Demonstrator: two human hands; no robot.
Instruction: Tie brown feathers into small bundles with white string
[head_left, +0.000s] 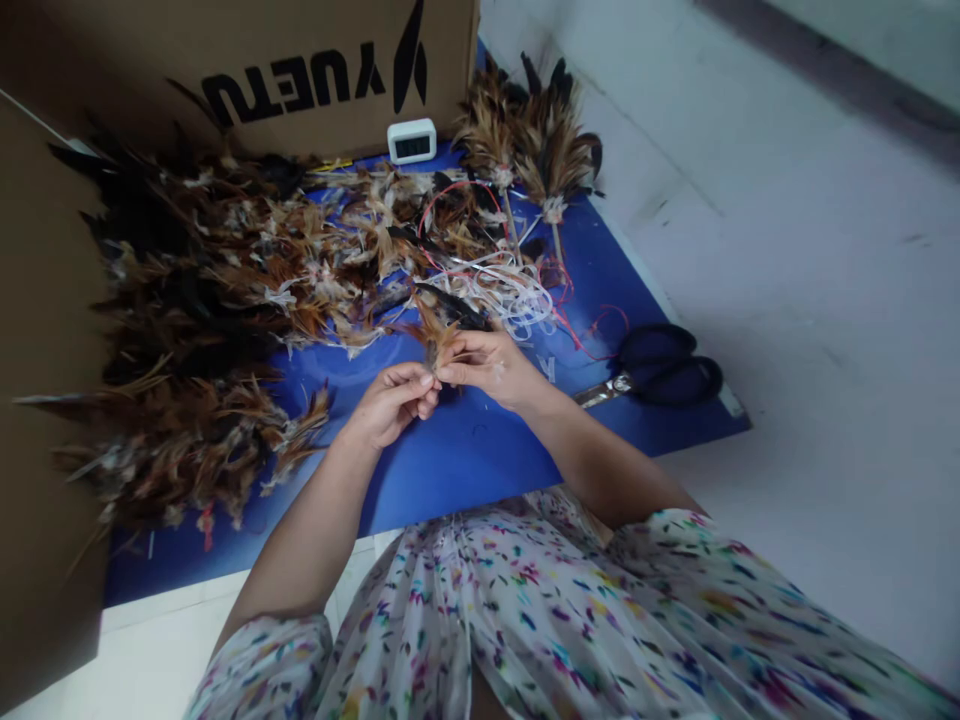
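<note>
My left hand and my right hand meet over the front half of the blue table. Between their fingertips is a small tuft of brown feathers, its tips pointing up and away from me. The left thumb and fingers pinch the tuft's lower end. My right fingers close on its side, just above the left fingertips. Right behind the hands lie a dark feather and a loose tangle of clear plastic strips.
Brown and black feather bunches heap across the left and back. Large black-handled scissors lie at right, near red string. Two feather dusters lie at back right. A small white clock stands before a cardboard box.
</note>
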